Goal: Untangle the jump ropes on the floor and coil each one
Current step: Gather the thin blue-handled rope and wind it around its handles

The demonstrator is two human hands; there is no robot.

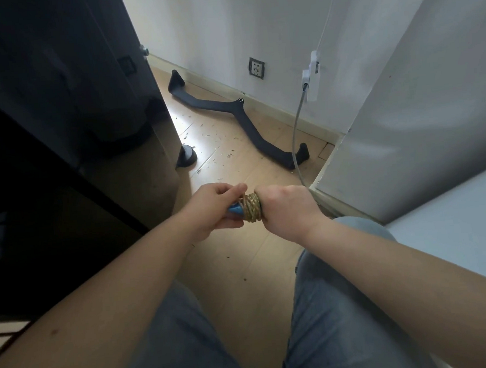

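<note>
Above knees in grey-blue jeans (pixel 331 307), the left hand (pixel 212 212) curls its fingers round a blue plastic handle (pixel 235 210), and the right hand (pixel 286 209) is fisted on the other end. Between them, held over the pale wooden floor (pixel 241 264), sits the tan braided jump rope (pixel 252 210), wound tight. Beyond lies a black curved metal bar (pixel 249 126), near a white wall socket (pixel 257 68).

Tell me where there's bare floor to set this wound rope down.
Best: the floor between the knees, nearer than the rope bundle. Another strip lies beyond the left hand and right hand, short of the black bar, though scattered with small chips. Crowded at right, where the grey cable drops beside the white panel.
</note>
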